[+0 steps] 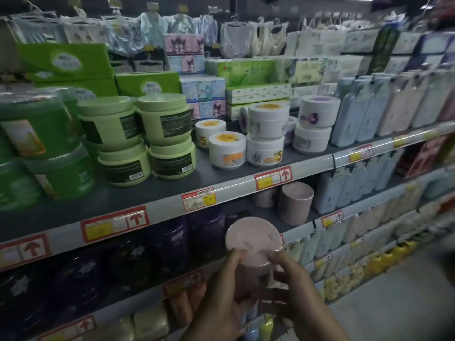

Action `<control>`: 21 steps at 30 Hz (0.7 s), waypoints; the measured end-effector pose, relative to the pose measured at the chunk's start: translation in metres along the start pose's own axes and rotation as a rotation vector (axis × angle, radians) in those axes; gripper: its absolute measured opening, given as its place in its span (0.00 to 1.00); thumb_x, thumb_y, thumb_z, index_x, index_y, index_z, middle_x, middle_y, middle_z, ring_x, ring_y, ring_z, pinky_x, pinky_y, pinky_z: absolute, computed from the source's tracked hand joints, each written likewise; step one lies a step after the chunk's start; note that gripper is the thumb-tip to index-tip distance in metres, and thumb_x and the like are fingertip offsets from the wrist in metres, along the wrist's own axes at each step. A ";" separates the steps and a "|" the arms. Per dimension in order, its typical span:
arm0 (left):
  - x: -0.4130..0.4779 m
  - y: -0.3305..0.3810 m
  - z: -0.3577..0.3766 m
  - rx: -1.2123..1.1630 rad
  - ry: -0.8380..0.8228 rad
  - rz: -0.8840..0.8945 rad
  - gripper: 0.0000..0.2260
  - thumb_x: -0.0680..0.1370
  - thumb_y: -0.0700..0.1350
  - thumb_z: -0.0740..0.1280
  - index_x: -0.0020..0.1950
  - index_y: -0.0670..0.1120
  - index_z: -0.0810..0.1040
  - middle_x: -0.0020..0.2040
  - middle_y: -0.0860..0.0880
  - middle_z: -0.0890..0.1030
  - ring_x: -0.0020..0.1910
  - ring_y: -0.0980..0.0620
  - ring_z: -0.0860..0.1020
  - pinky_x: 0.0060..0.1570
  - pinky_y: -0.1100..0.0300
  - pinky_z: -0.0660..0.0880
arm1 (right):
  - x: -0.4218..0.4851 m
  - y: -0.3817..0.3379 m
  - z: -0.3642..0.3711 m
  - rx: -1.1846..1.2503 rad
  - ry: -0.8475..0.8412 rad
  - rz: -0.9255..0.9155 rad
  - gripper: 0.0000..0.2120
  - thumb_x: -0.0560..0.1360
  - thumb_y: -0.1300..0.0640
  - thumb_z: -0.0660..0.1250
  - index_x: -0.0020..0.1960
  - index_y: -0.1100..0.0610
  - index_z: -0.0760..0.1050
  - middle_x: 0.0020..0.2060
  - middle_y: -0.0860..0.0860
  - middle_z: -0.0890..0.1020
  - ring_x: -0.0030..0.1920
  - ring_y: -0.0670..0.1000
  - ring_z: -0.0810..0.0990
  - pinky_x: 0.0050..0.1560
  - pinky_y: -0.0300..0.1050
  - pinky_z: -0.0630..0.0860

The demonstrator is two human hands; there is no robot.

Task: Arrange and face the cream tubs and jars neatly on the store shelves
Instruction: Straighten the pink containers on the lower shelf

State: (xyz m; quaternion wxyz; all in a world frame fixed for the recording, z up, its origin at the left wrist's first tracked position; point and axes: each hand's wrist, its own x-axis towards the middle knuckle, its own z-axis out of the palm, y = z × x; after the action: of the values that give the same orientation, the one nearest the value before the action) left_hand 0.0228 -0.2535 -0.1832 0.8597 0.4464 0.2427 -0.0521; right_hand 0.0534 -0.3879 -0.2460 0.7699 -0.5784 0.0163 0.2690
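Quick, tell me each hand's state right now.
Left hand: grips the pink jar on its left side.
Right hand: grips the same pink jar on its right side.

On the upper shelf [221, 178], stacked tubs [147, 141] fill the left end, stacked jars [266, 134] sit mid-shelf near the front edge, and bottles [369, 109] stand at the right end. Boxes [147, 82] lie behind the tubs. Before the lower shelf [302, 230], a canister [253, 236] sits between the left hand [221, 299] and the right hand [298, 291].

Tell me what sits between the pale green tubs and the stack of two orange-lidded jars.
Head view: a front tub and a rear tub, both white with orange lids, on the grey shelf.
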 end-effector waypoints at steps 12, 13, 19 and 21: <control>0.068 -0.030 0.057 0.028 0.117 -0.008 0.15 0.76 0.50 0.74 0.59 0.43 0.84 0.49 0.42 0.88 0.45 0.44 0.88 0.41 0.53 0.82 | 0.055 -0.050 -0.052 0.003 0.272 -0.022 0.21 0.69 0.42 0.75 0.52 0.59 0.87 0.50 0.63 0.87 0.38 0.64 0.87 0.44 0.56 0.83; 0.076 -0.032 0.062 0.025 0.138 -0.015 0.16 0.76 0.51 0.75 0.59 0.44 0.84 0.49 0.42 0.88 0.45 0.43 0.88 0.40 0.53 0.82 | 0.059 -0.055 -0.057 -0.017 0.281 -0.034 0.18 0.72 0.45 0.74 0.50 0.58 0.87 0.46 0.61 0.88 0.38 0.63 0.87 0.45 0.57 0.83; 0.106 -0.039 0.099 -0.022 0.162 -0.004 0.16 0.81 0.54 0.69 0.58 0.41 0.82 0.51 0.39 0.85 0.51 0.43 0.83 0.55 0.48 0.80 | 0.090 -0.072 -0.079 -0.036 0.313 -0.046 0.15 0.74 0.48 0.73 0.51 0.59 0.87 0.40 0.59 0.89 0.44 0.66 0.88 0.45 0.57 0.85; 0.115 -0.042 0.112 -0.028 0.161 -0.001 0.19 0.84 0.55 0.65 0.58 0.38 0.80 0.51 0.40 0.83 0.49 0.45 0.81 0.51 0.51 0.77 | 0.099 -0.076 -0.085 -0.046 0.304 -0.053 0.13 0.75 0.50 0.73 0.50 0.59 0.87 0.38 0.58 0.89 0.45 0.65 0.89 0.45 0.57 0.86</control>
State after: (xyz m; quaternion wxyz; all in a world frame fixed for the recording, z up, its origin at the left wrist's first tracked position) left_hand 0.1525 -0.3522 -0.2138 0.8436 0.4369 0.3118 -0.0132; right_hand 0.1951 -0.4396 -0.2406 0.7520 -0.6302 0.1114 0.1581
